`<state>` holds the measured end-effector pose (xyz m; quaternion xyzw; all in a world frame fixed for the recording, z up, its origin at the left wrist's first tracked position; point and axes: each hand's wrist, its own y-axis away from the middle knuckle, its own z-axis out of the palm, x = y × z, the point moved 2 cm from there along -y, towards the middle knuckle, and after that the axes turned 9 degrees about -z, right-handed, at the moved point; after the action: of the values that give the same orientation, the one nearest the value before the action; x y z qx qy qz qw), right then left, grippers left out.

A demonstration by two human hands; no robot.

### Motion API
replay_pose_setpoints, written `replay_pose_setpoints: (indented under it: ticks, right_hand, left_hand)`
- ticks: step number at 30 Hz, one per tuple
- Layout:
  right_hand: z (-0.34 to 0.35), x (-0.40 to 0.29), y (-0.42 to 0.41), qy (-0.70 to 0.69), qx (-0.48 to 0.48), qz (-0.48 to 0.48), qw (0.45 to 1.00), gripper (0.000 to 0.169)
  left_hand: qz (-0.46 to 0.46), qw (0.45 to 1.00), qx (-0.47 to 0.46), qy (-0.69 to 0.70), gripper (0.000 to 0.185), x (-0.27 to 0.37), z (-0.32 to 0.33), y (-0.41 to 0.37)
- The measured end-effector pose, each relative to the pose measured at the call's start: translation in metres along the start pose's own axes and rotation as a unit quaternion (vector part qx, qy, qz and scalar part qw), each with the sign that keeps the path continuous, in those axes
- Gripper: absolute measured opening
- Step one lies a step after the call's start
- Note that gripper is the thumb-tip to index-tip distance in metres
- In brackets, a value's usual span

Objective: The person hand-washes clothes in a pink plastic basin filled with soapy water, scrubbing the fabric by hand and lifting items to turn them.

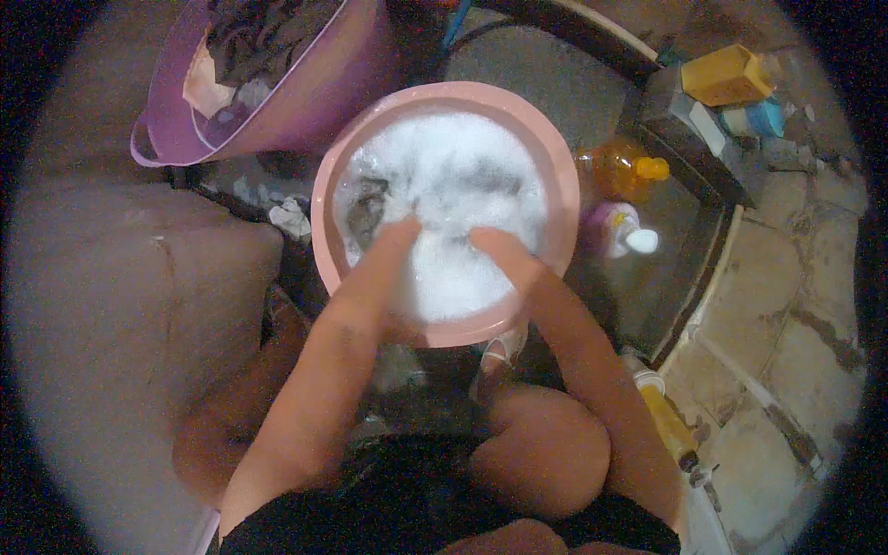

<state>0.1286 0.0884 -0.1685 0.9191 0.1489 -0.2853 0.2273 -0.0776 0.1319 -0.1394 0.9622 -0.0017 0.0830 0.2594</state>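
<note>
A round pink plastic basin [567,173] stands before me, filled with thick white suds [451,277]. My left hand [406,225] is sunk in the foam left of the basin's middle, with little more than the wrist showing. To its right my right hand [485,239] also dips into the suds, its fingers hidden. Whether either hand grips anything under the foam cannot be told. Dark, wet material [368,208] shows through a gap in the suds at the basin's left side.
A purple tub [326,104] holding dark cloth stands upper left. Right of the basin lie an orange liquid bottle [617,170] and a white-capped bottle [621,229]. A yellow container [725,75] rests on the stone edge, upper right. Crumpled white material [290,216] lies left.
</note>
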Motion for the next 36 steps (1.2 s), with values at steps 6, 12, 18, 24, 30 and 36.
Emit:
replay_pose_setpoints:
  ticks: [6,12,18,24,30,36]
  right_hand:
    - [-0.101,-0.048,-0.014,-0.1,0.082,-0.007,0.992,0.035]
    - [-0.19,-0.176,0.075,-0.124,0.154,-0.109,0.974,0.038]
    - [-0.141,-0.115,0.041,-0.138,0.222,-0.062,0.963,0.032]
    - [-0.137,-0.154,0.058,-0.2,0.34,-0.07,0.916,0.025]
    - [-0.127,-0.068,0.022,-0.167,0.281,0.057,0.943,0.031]
    - [-0.117,-0.189,0.07,-0.218,0.298,-0.193,0.909,0.021]
  left_hand:
    - [0.051,0.992,0.053,0.104,0.042,-0.005,-0.059,0.013]
    - [-0.233,0.533,-0.273,0.766,0.047,0.073,-0.143,0.087]
    - [-0.068,0.536,-0.097,0.836,0.039,0.093,-0.094,0.112]
    - [-0.163,0.445,-0.148,0.868,0.035,0.079,-0.087,0.098]
    - [-0.203,0.469,-0.114,0.852,0.04,0.126,-0.078,0.112]
    - [-0.194,0.42,-0.118,0.878,0.035,0.045,-0.084,0.099]
